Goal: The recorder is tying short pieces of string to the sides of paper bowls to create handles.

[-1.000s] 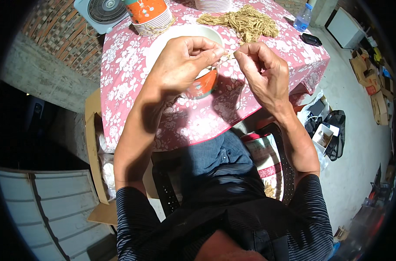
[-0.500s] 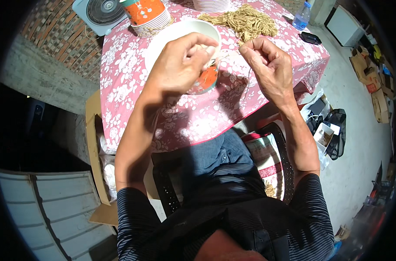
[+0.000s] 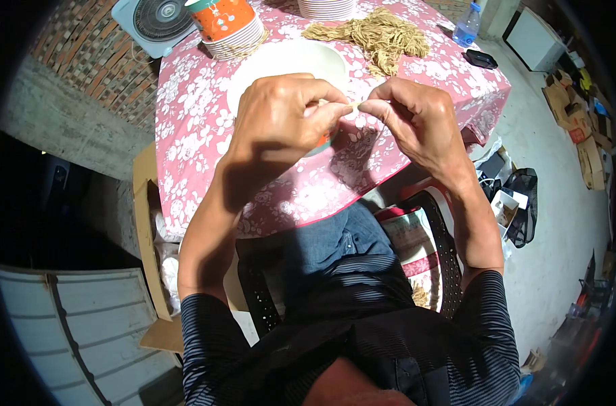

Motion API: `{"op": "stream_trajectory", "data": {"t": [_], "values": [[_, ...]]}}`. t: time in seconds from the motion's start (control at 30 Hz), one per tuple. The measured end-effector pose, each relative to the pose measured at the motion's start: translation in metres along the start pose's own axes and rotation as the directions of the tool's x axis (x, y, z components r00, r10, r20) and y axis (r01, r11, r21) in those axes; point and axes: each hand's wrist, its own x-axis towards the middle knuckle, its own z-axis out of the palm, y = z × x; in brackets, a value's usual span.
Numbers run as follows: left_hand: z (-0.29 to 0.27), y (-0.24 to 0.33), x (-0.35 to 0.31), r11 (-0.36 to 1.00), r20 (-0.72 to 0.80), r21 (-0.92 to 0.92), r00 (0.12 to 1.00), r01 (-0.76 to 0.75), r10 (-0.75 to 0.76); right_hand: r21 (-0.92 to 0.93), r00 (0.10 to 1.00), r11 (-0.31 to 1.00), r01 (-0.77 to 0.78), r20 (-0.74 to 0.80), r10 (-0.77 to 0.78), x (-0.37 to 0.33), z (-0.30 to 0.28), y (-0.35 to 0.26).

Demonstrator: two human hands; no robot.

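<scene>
Over the pink flowered tablecloth [image 3: 288,206], my left hand [image 3: 281,118] and my right hand [image 3: 420,125] are raised with their fingertips almost meeting. Each is closed in a pinch on a thin tan string [image 3: 355,106]; most of it is hidden by the fingers. Behind my left hand lies a large white round bowl [image 3: 321,57], partly covered. An orange paper tub with a green rim [image 3: 323,142] shows only in part beneath that hand. Beyond my hands rests a heap of tan strings [image 3: 382,40].
Stacked orange paper tubs [image 3: 227,30] and another white stack [image 3: 327,8] stand at the back. A fan [image 3: 162,17] is at far left. A water bottle [image 3: 467,27] and black case [image 3: 482,59] sit far right. An open cardboard box [image 3: 145,223] stands left of my chair.
Both hands have come lower and nearer each other, fingertips now almost touching. The loose strand that hung by my right hand no longer shows clearly.
</scene>
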Motion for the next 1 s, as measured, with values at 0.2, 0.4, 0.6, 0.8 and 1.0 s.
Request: {"op": "stream_trajectory", "data": {"t": [0.2,0.4,0.6,0.8,1.0], "values": [[0.003,-0.005,-0.011,0.956,-0.287,0.212,0.922,-0.201,0.258,0.24,0.924,0.933,-0.268,-0.209,0.32,-0.002,-0.029,0.013],[0.004,-0.02,-0.02,0.989,-0.188,0.113,0.976,-0.092,0.112,0.496,0.877,0.83,-0.254,-0.244,0.414,-0.001,-0.035,0.009],[-0.02,-0.021,-0.017,0.946,0.02,0.272,0.983,-0.179,0.18,0.154,0.945,0.982,-0.113,-0.29,0.154,0.028,-0.044,0.024],[-0.026,-0.017,-0.011,0.921,0.089,0.278,0.962,-0.274,0.259,0.016,0.959,1.0,-0.024,-0.284,0.027,0.063,-0.04,0.035],[-0.05,-0.032,-0.017,0.901,0.149,0.288,0.945,-0.325,0.293,-0.068,0.994,0.998,-0.009,-0.111,0.001,0.065,-0.03,0.055]]}}
